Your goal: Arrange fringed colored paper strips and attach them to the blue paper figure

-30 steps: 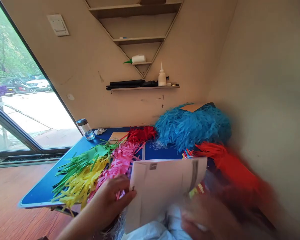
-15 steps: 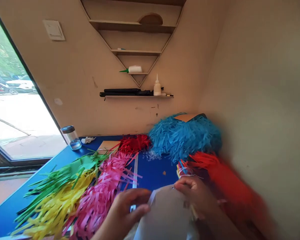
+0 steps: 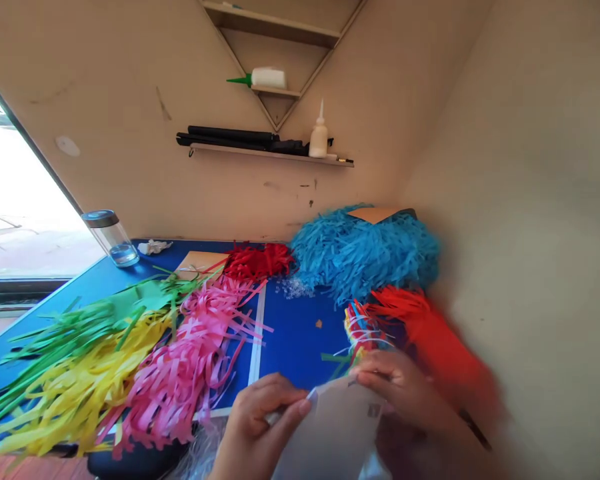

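Both hands hold a white printed paper sheet at the near edge of the blue table. My left hand pinches its left edge with thumb and fingers closed. My right hand grips its top right corner, fingers curled. Just beyond the right hand lies a small bundle of multicoloured paper strips. Pink fringed paper strips lie left of my left hand.
Yellow strips, green strips, red strips, a big blue fringe heap and a blurred red-orange mass cover the table. A glass jar stands far left. A glue bottle sits on a wall shelf. The wall is close on the right.
The paper sheet has come down from upright in front of me to low at the table's near edge. My right hand has moved onto its top corner. The view has shifted left and down.
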Motion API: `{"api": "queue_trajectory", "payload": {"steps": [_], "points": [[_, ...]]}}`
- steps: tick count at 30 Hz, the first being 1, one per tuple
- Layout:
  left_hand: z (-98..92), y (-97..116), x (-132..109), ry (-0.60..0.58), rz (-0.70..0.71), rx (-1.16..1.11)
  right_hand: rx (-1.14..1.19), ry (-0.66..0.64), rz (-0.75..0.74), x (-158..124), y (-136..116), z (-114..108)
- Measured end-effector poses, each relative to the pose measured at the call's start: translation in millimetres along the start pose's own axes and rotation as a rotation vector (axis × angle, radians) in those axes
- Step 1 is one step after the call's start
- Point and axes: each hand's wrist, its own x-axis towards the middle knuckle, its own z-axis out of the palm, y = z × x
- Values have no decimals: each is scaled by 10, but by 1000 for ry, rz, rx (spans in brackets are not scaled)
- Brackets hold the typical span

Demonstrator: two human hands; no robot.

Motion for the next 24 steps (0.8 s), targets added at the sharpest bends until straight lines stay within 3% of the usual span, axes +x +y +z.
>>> {"api": "queue_trajectory", "payload": {"steps": [3,7,12,15,19,24], "points": [[31,-6,-96,43,-12,48,-175,-115,-139,-22,-219,24],[37,-4,-178,4,33,101,-298,-181,-182,21,-511,43],[56,23,-225,13,86,132,29,-285,-153,156,-580,68],[90,5,-257,35,85,148,56,-216,-191,172,-515,140],[126,-36,-291,57,132,199,-121,-63,-303,132,-463,251],[170,-28,-267,139,114,311,-259,-30,-323,133,-458,356]]}}
